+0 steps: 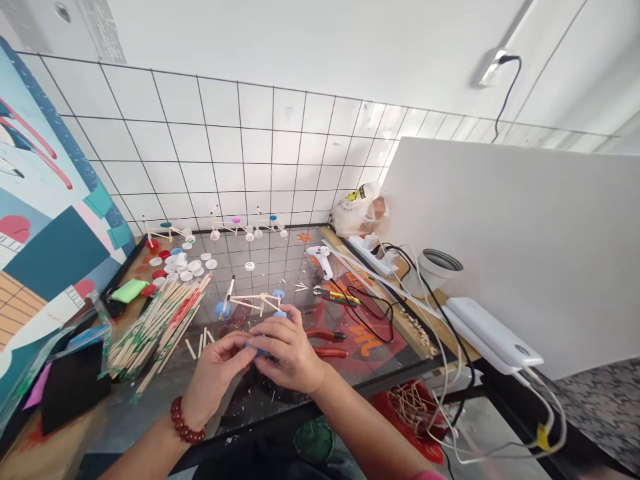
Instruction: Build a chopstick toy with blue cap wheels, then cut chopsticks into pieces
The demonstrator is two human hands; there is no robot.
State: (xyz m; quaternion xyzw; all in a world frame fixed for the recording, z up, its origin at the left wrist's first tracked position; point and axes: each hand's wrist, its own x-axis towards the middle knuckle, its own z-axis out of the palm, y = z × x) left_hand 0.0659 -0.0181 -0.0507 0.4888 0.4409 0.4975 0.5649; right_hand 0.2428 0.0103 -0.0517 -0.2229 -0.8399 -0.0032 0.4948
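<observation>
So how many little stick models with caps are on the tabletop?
4: in the back row, the left model, middle model and right model; then the near model, just beyond the right hand.

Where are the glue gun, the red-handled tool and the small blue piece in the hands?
Glue gun [325, 263]: head view, on its white body.
Red-handled tool [330, 352]: head view, on the nearer handle.
Small blue piece [258, 351]: head view, on its visible edge.

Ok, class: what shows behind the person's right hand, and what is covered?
Behind the right hand are a stick frame with blue discs and red tool handles. The tool's head is hidden.
</observation>
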